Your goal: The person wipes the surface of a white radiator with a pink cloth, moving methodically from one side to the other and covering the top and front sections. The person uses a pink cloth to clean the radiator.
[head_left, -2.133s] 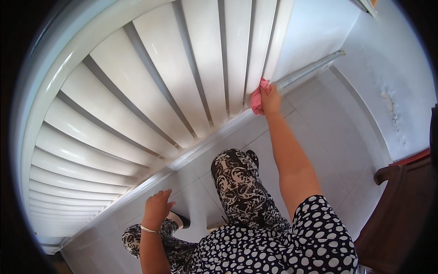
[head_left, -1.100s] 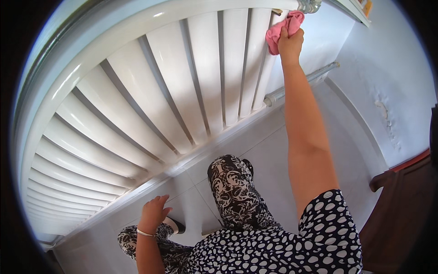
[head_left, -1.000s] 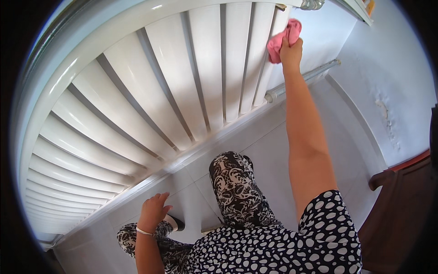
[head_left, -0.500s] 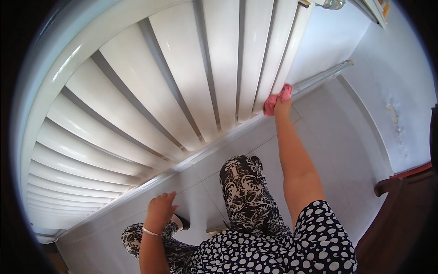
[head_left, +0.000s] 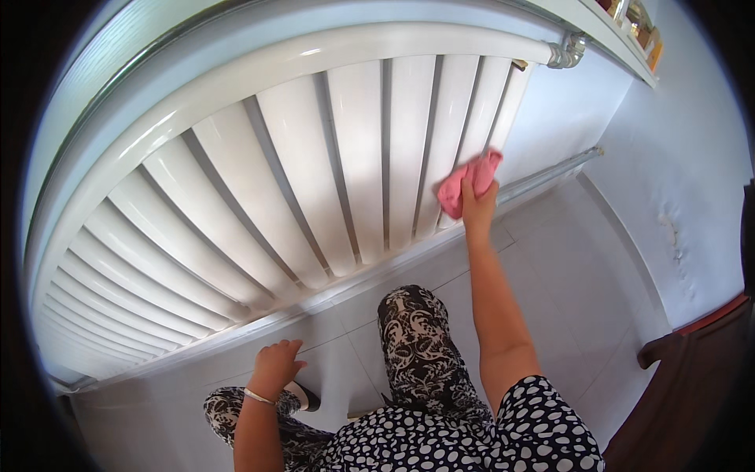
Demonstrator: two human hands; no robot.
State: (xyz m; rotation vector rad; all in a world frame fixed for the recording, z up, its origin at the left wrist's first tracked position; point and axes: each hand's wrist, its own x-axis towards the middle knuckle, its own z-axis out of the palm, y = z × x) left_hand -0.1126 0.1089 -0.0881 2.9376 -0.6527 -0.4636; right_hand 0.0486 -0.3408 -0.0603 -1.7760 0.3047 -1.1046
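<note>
The right hand (head_left: 480,206) gripped a pink cloth (head_left: 466,186) at the lower right end of a white slatted radiator (head_left: 358,141). The left hand (head_left: 277,366) hung loosely open above the pale grey tiled floor (head_left: 562,275). A pipe (head_left: 550,175) ran low along the wall to the corner; the right-hand wall (head_left: 684,149) bore a flaking patch (head_left: 671,232), with dark brown furniture (head_left: 696,377) near it.

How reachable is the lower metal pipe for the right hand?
Probably yes: the right hand, holding a pink cloth, looks close to the lower metal pipe, with nothing visibly between.
</note>
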